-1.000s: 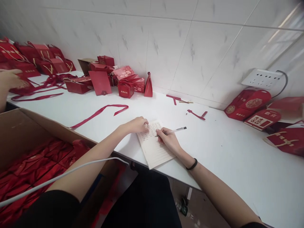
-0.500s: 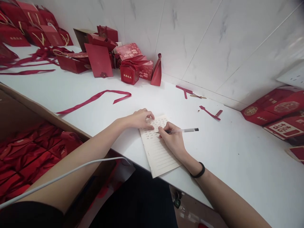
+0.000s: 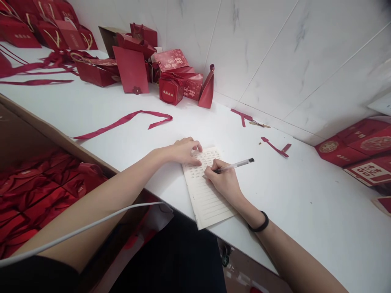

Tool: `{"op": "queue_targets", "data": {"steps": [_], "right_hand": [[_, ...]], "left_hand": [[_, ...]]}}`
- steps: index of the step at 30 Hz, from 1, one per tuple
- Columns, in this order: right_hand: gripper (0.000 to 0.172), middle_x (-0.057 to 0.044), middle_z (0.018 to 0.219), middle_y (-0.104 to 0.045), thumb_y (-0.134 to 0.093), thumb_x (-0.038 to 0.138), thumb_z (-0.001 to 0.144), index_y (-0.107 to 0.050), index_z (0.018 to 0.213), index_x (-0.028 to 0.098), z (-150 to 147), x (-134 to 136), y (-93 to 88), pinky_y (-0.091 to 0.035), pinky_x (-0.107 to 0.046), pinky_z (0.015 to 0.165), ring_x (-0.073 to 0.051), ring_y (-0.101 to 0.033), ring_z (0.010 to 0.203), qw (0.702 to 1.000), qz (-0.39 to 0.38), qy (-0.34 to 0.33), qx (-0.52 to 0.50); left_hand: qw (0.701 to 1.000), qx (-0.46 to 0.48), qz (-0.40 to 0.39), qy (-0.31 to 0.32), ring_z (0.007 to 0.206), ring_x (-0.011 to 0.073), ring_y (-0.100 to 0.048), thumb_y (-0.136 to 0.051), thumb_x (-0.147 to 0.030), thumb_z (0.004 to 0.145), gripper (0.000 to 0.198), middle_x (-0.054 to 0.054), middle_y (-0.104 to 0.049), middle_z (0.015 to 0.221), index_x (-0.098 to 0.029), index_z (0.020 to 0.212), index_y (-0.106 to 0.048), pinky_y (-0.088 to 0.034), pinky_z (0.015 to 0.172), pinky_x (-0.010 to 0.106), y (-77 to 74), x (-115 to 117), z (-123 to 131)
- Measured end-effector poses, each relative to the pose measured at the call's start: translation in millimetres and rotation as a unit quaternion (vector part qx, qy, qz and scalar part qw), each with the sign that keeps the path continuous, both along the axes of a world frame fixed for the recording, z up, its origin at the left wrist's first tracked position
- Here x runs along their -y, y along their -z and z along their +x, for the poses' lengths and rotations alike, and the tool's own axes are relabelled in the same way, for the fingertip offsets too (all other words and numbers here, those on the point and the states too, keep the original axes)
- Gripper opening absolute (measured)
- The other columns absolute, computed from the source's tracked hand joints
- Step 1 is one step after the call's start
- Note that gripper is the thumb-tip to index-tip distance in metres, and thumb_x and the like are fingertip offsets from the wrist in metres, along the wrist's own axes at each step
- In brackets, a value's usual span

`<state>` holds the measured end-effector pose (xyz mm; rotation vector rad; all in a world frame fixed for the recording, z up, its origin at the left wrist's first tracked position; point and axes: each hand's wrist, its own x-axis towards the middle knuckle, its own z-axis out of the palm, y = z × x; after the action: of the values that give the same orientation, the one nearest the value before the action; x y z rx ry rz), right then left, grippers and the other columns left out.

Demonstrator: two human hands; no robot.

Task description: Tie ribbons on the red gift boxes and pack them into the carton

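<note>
Pen (image 3: 236, 165): pinched by right hand (image 3: 226, 182), tip beside the writing (image 3: 196, 171).
Paper (image 3: 212, 205): on table (image 3: 281, 191), near corner at the edge.
Left hand (image 3: 183, 151): loosely spread over paper's top; flatter pressure would steady it.

- On the small, red, cube-like cardboard box with a ribbon (image 3: 171, 90), 安居乐业 is printed in pale gold and can be read.
- On the red cardboard box with a pale panel (image 3: 368, 171), at the right, a large 囍 is displayed.
- On the red, blossom-patterned cardboard box (image 3: 193, 85), white characters are printed (囍 seems to be among them, though it cannot be confirmed).
- On the red cardboard box with round gold medallions (image 3: 343, 140), gold characters are borne, too blurred to be read.
- On the lined, cream paper pad (image 3: 210, 203), rows of small handwriting are seen across the upper part; no word can be made out.
</note>
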<state>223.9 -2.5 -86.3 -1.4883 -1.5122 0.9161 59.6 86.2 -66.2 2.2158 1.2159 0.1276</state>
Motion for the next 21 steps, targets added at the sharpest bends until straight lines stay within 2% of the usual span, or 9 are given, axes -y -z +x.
{"op": "queue_targets", "data": {"steps": [7,11,17,21], "right_hand": [[0.027,0.007,0.045,-0.033,-0.050,0.023,0.067,-0.027,0.054,0.021,0.1,-1.0,0.2,-0.025,-0.022,0.044,-0.009,-0.034,0.045,1.000,0.014,0.013,0.011],[0.026,0.007,0.045,-0.034,-0.050,0.025,0.068,-0.029,0.054,0.022,-0.6,-0.8,-0.8,-0.026,-0.022,0.045,-0.009,-0.034,0.045,1.000,0.004,0.017,0.006],[0.027,0.007,0.050,-0.024,-0.048,0.022,0.065,-0.024,0.054,0.021,-0.8,-1.4,-0.1,-0.021,-0.023,0.045,-0.009,-0.024,0.049,0.999,0.033,0.019,0.017],[0.026,0.007,0.050,-0.024,-0.047,0.023,0.066,-0.024,0.054,0.021,-0.4,-1.5,0.0,-0.021,-0.023,0.046,-0.009,-0.024,0.050,0.999,0.038,0.024,0.018]], "left_hand": [[1.000,0.000,0.003,-0.005,0.107,0.0272,-0.046,-0.061,-0.052,0.062,0.054,0.005,-0.048,0.116,-0.028,0.110,-0.054,-0.040,0.086,0.037,1.1,0.3,0.8],[1.000,0.002,0.001,-0.007,0.108,0.0272,-0.045,-0.060,-0.052,0.061,0.055,0.005,-0.047,0.116,-0.028,0.110,-0.054,-0.040,0.087,0.037,0.8,0.9,0.9],[1.000,0.006,0.001,-0.004,0.106,0.0273,-0.046,-0.060,-0.052,0.062,0.053,0.005,-0.048,0.115,-0.028,0.109,-0.054,-0.041,0.085,0.038,1.3,0.9,-0.2],[1.000,0.007,0.006,-0.002,0.106,0.0272,-0.046,-0.061,-0.053,0.062,0.053,0.005,-0.048,0.114,-0.028,0.109,-0.054,-0.041,0.085,0.038,2.5,0.2,-0.5]]}}
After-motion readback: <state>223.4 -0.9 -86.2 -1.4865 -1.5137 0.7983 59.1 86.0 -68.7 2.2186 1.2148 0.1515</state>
